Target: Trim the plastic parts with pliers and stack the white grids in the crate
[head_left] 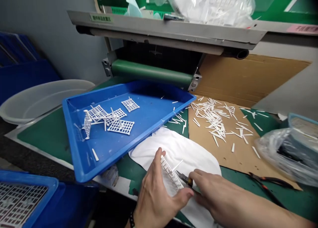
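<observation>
My left hand (156,196) grips a white plastic grid (171,172) on edge, with the thumb at its near end and the fingers at the far end. A thin white stem sticks out from the grid's right face. In my right hand (211,191) is a pair of nippers (183,177), whose dark jaws point at the grid close to the stem's base. I cannot tell whether the jaws touch it. Most of the nippers' handles are hidden by my fingers. Under both hands lies a white cloth (198,155).
Several white grids (121,126) lie in a blue tray (72,148) to the left. Many loose white sticks (215,117) cover the cardboard (231,160) at right. Orange-and-black pliers (264,181) rest near a plastic-wrapped box (303,132). Behind stand a green roller (151,72) and an overhanging shelf (161,30).
</observation>
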`<state>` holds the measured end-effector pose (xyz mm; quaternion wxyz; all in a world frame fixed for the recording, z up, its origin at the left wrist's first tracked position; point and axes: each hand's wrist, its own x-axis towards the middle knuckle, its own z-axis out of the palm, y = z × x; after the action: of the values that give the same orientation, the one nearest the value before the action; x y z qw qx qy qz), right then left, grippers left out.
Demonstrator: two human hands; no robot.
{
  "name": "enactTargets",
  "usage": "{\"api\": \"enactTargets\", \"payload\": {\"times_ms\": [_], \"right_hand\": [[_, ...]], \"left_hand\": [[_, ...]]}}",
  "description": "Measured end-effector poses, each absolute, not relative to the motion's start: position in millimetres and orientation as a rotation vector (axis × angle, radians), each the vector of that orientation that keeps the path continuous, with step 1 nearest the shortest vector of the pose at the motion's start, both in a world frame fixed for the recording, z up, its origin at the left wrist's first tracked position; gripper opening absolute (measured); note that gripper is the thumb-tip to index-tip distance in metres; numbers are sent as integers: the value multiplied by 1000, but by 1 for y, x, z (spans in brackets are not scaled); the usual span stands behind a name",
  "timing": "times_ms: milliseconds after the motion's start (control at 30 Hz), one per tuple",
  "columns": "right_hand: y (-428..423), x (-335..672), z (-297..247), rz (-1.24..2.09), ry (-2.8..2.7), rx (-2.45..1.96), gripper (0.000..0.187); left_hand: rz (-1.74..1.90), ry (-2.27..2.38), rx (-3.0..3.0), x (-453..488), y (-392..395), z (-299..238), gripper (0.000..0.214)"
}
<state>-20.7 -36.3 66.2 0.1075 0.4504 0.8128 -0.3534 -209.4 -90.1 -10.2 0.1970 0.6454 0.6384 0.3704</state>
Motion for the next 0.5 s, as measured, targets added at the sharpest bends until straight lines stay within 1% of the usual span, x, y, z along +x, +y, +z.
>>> {"api": "enactTargets", "payload": {"times_ms": [267, 500], "right_hand": [[-29, -53, 78, -964, 2270, 1347, 22], [-31, -59, 72, -890, 2228, 1332, 30]], "left_hand": [[1034, 1776, 1770, -209, -89, -13, 105], [1077, 1757, 1739, -206, -90, -20, 105]]}}
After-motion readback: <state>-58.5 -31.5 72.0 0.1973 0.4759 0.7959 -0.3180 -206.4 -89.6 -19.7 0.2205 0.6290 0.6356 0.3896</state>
